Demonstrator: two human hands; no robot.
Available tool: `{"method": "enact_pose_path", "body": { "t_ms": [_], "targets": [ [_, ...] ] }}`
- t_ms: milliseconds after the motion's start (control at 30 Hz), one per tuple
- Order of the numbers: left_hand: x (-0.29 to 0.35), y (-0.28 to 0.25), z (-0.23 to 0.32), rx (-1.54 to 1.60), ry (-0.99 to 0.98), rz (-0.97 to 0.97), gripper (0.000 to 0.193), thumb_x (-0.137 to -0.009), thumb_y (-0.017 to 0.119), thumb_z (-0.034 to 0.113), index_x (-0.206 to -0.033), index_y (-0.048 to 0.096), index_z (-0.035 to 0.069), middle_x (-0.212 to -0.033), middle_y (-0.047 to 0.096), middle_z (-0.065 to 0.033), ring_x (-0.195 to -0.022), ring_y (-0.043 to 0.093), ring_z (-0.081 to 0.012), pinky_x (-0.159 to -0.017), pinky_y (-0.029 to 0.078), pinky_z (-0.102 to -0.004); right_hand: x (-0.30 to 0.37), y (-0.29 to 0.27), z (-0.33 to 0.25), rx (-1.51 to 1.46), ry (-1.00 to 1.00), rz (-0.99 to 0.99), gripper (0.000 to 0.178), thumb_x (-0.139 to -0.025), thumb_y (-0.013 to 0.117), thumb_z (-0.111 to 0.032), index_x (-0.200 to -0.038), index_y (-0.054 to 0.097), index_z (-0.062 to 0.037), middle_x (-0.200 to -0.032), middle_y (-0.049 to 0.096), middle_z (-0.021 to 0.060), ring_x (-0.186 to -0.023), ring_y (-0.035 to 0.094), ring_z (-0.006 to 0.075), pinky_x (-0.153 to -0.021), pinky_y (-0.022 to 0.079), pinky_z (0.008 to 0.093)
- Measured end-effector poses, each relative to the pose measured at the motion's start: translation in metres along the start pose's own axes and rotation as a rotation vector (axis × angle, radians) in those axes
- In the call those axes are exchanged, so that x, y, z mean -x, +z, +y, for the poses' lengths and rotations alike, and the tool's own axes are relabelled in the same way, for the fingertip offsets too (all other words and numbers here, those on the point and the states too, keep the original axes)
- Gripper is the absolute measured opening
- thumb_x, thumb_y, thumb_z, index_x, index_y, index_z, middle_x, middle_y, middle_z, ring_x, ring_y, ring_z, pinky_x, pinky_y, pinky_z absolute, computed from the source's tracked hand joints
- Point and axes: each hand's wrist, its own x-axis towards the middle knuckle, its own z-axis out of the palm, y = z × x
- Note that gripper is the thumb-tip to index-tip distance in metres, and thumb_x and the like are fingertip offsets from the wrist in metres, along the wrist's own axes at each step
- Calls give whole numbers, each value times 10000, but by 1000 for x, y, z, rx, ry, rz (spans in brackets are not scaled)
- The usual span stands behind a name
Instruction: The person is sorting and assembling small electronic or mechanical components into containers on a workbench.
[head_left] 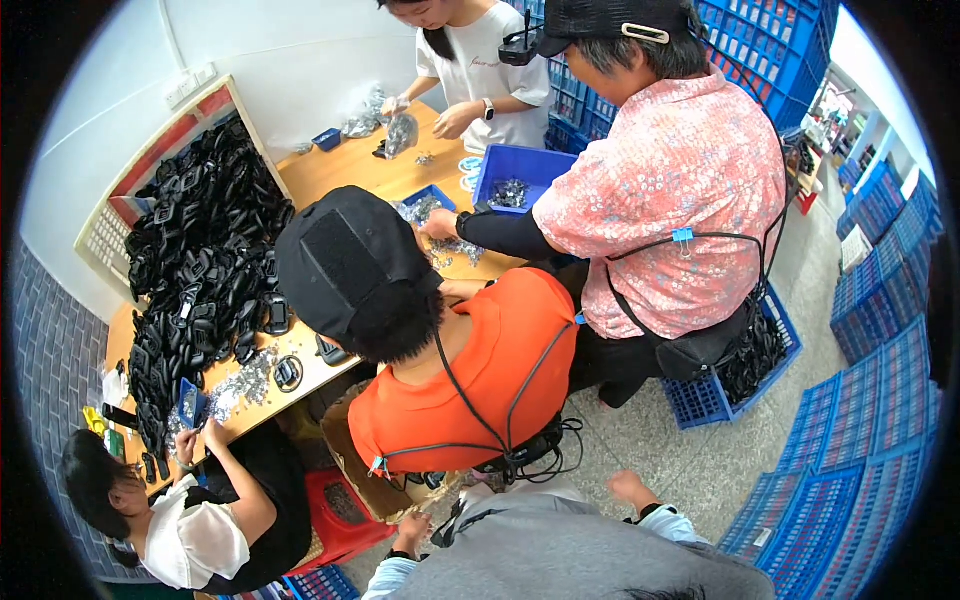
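My left hand point(412, 530) hangs low with its fingers curled, near the torn rim of a cardboard box point(370, 478). I see nothing in it. To the right, my right hand point(632, 490) is held out above the speckled floor, loosely closed, with nothing visible in it. Just ahead of me a person in an orange top point(480, 380) and black cap leans over the wooden table point(345, 185). Black cords and straps cross that person's back and gather in a dark bundle point(525, 455) at the waist. A red stool point(335, 505) stands left of my left hand.
A heap of black plastic parts point(200, 240) covers the table's left side. Three other people work around the table, among small metal pieces point(245, 385) and blue trays point(525, 170). A blue crate point(700, 400) of black parts sits on the floor; stacked blue crates point(850, 440) line the right.
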Motion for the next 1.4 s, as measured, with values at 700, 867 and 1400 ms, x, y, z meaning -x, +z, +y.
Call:
{"method": "enact_pose_path", "body": {
  "t_ms": [700, 867, 1400],
  "targets": [
    [17, -3, 12, -72, -38, -31, 277, -701, 509, 288, -759, 542, 20, -613, 547, -52, -501, 530, -134, -432, 418, -237, 22, -25, -44, -89, 112, -79, 244, -649, 546, -209, -794, 533, -13, -606, 545, 75, -489, 521, 156, -482, 423, 280],
    [-4, 9, -9, -1, 33, 5, 254, -695, 516, 254, -729, 548, 5, -598, 545, -53, -495, 526, -129, -427, 421, -233, 12, -17, -22, -193, 90, -55, 239, -645, 558, -256, -746, 545, -40, -576, 546, 68, -498, 522, 158, -487, 421, 285],
    [7, 4, 2, -136, 0, -28, 281, -711, 513, 270, -841, 564, 27, -656, 571, -75, -529, 540, -140, -462, 441, -251, 16, -24, -44, -142, 135, -58, 228, -648, 550, -213, -770, 559, -20, -638, 562, 71, -519, 538, 161, -532, 431, 272]
  ]
}}
